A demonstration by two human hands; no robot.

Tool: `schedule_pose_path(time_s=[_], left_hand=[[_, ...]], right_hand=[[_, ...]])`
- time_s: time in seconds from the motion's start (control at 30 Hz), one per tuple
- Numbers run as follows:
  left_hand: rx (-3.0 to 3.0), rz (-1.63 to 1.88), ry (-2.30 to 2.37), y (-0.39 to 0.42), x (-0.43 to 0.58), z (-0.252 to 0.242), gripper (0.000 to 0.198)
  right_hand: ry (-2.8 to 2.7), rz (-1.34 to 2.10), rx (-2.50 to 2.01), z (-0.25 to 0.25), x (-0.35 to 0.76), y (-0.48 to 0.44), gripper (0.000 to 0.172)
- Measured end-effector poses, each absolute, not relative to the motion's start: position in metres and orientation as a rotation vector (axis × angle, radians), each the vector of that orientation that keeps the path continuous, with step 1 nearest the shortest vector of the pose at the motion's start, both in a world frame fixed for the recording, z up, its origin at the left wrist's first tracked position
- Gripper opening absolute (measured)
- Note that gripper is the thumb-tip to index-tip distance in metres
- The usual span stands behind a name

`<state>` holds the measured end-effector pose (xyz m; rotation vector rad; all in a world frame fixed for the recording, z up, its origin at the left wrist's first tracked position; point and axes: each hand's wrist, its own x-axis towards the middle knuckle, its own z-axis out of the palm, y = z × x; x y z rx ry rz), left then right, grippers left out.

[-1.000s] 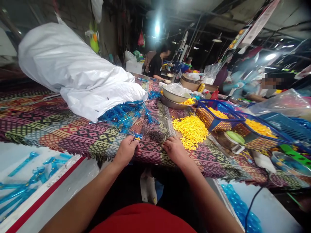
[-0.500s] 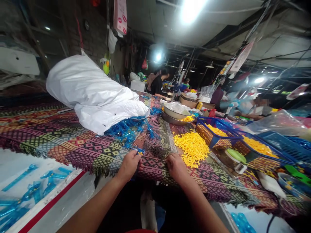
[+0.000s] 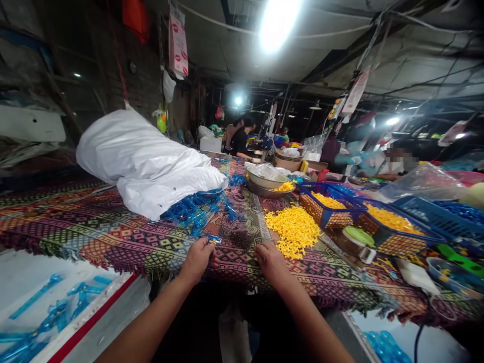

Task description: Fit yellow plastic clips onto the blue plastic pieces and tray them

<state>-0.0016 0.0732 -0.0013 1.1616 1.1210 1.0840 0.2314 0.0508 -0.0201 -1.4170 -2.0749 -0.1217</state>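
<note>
My left hand (image 3: 198, 261) rests at the near edge of a patterned woven cloth (image 3: 75, 237), pinching a small blue plastic piece with a yellow tip (image 3: 214, 240). My right hand (image 3: 270, 262) lies on the cloth with its fingers drawn together, close to a small dark heap of tiny pieces (image 3: 241, 239). Whatever its fingertips might hold is hidden. To its right spreads a pile of small yellow pieces (image 3: 293, 231). Tangled blue plastic strips (image 3: 192, 212) lie farther ahead, against a large white sack (image 3: 143, 161).
Blue wire baskets holding yellow pieces (image 3: 328, 209) and stacked metal bowls (image 3: 264, 181) stand on the right. Blue plastic parts (image 3: 49, 307) lie on a white surface below left. Co-workers (image 3: 240, 136) (image 3: 381, 166) sit beyond, among crowded stall goods.
The whole scene has shifted lower and the view takes in more ceiling, with my red shirt gone from sight. Both hands stay at the cloth's near edge in nearly the same pose.
</note>
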Motion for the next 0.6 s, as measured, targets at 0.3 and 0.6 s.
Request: schedule_pose_path(time_s=[0.3, 0.6], left_hand=[[1.035, 1.113, 1.048, 0.063, 0.001, 0.012, 0.014], [1.152, 0.911, 0.966, 0.019, 0.029, 0.022, 0.017]], right_hand=[[-1.622, 0.561, -1.254, -0.004, 0.225, 0.034, 0.021], [-1.461, 0.832, -1.103, 0.017, 0.198, 0.013, 0.014]])
